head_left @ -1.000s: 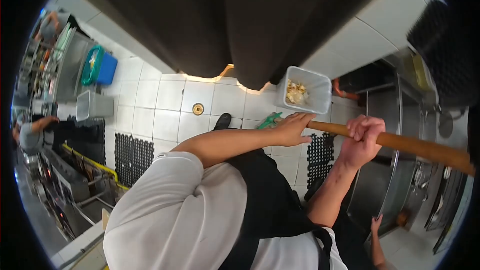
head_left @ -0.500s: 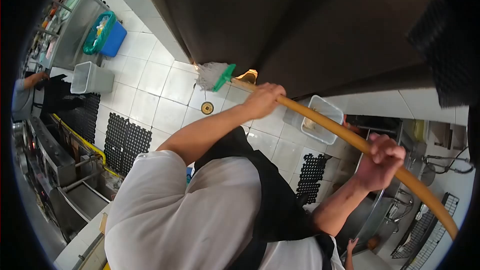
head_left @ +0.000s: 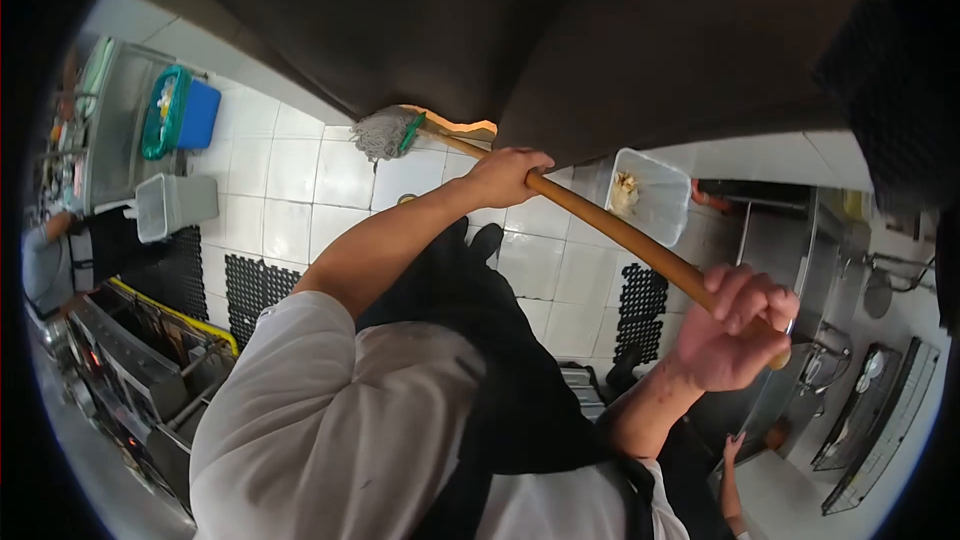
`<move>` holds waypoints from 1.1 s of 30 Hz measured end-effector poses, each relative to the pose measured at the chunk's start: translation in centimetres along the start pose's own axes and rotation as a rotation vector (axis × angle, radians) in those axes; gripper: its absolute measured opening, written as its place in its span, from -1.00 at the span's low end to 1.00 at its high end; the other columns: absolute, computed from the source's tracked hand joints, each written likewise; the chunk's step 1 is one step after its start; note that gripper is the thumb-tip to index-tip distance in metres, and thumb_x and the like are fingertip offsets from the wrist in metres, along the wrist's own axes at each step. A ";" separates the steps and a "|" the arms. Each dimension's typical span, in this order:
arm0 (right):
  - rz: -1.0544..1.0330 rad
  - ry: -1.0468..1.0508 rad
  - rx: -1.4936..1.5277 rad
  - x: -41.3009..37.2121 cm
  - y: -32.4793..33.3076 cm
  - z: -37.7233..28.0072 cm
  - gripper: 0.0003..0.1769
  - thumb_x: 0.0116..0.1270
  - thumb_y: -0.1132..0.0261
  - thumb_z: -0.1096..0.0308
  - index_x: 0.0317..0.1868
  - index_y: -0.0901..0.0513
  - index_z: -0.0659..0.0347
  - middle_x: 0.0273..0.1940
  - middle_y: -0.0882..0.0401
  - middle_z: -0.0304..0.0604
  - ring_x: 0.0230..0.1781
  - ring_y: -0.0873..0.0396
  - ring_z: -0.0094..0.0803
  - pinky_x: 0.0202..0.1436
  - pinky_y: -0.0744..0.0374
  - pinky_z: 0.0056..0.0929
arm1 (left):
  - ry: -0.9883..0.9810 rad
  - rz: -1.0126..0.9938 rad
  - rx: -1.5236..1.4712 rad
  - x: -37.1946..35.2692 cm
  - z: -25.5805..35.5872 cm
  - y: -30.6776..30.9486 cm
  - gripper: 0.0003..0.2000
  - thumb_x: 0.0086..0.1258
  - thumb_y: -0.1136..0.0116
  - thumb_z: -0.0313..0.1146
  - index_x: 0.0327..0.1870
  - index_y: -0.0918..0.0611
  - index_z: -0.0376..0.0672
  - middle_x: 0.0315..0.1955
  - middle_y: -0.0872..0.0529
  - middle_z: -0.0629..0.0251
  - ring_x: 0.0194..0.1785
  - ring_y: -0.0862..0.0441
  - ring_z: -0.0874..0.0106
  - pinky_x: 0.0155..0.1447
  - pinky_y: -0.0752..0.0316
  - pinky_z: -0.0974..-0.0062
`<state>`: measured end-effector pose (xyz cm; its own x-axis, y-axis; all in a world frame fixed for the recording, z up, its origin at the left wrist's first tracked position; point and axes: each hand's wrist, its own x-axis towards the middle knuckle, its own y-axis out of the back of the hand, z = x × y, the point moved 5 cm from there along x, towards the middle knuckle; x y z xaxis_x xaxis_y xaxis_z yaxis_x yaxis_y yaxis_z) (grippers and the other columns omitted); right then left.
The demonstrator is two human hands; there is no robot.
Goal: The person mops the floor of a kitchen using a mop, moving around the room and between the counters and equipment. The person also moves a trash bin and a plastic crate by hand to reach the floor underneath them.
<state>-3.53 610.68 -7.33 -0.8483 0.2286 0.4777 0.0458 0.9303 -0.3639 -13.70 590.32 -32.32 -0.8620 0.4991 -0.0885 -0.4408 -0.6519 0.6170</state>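
Mop head point(head_left: 380, 135) has swung across from beside the clear tub point(head_left: 662, 212) a second ago to the lower edge of that dark hanging sheet point(head_left: 400, 40), and the wooden handle point(head_left: 625, 235) has slid through so only a stub pokes past the rear hand. Closest up it's just a white shirt point(head_left: 300, 410) and black apron point(head_left: 530, 410). The right hand point(head_left: 738, 328) is back near the butt of the handle, fingers curled round it, kinda loosely by the look of it. The left hand point(head_left: 508, 178) is further along, wrapped round the shaft closer to the green clamp point(head_left: 412, 132). Past that, the grey strands look to be down on the white tiles point(head_left: 345, 172), with a floor drain point(head_left: 407, 200) peeking out above the forearm. One dark shoe point(head_left: 487, 242) shows below the left hand. Off to the right, that tub has pale scraps point(head_left: 625, 194) in it, with a black mat point(head_left: 643, 315) nearby. Further off on the left there's a grey tub point(head_left: 190, 202), then a blue bin point(head_left: 201, 112) with a green liner, and a co-worker point(head_left: 45, 275) at the far edge, pretty blurry.
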 end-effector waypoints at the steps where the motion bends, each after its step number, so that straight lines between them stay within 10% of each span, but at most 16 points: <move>1: -0.049 -0.001 0.036 -0.1 0.8 -0.4 -0.59 0.51 -0.04 0.02 -0.18 -0.45 0.26 -0.58 -0.29 -0.30 -0.52 -0.33 -0.45 -0.28 -0.44 -0.30 | 0.028 -0.062 -0.031 0.1 0.4 -0.5 -0.70 0.27 -0.19 -0.41 0.04 -0.60 -0.09 -0.17 -0.72 0.18 -0.04 -0.65 0.15 0.06 -0.52 0.29; 10: -0.228 0.097 -0.030 2.0 3.0 -6.1 -0.50 0.48 -0.09 -0.06 -0.48 -0.40 0.16 -0.66 -0.30 -0.35 -0.70 -0.26 -0.51 -0.60 -0.30 -0.47 | -0.124 0.218 -0.167 3.6 5.5 -6.3 -0.92 0.31 -0.13 -0.48 -0.22 -0.61 -0.16 -0.35 -0.69 0.08 -0.19 -0.64 0.06 -0.10 -0.50 0.24; 26: -0.271 0.068 -0.435 -2.0 -10.5 -10.5 -0.54 0.48 -0.07 -0.07 -0.33 -0.44 0.20 -0.61 -0.24 -0.38 -0.59 -0.18 -0.57 -0.49 -0.18 -0.49 | -0.573 -0.377 -0.368 1.3 9.1 -6.8 -0.80 0.15 -0.31 -0.23 -0.42 -0.64 -0.18 -0.48 -0.69 0.13 -0.32 -0.66 0.09 -0.21 -0.51 0.19; 33: 0.033 0.116 -0.423 -4.6 -14.3 -11.1 -0.59 0.54 0.01 0.08 -0.16 -0.51 0.31 -0.60 -0.21 -0.36 -0.59 -0.16 -0.55 -0.46 -0.23 -0.53 | -0.606 -0.609 -0.317 -5.3 6.3 -2.9 -0.70 0.17 -0.27 -0.18 -0.60 -0.60 -0.23 -0.59 -0.64 0.00 -0.43 -0.62 -0.02 -0.30 -0.51 0.15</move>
<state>5.51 599.49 4.55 -0.7788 0.2681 0.5671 0.3043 0.9520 -0.0322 -6.31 593.16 -28.69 -0.2189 0.9637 0.1527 -0.9012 -0.2597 0.3471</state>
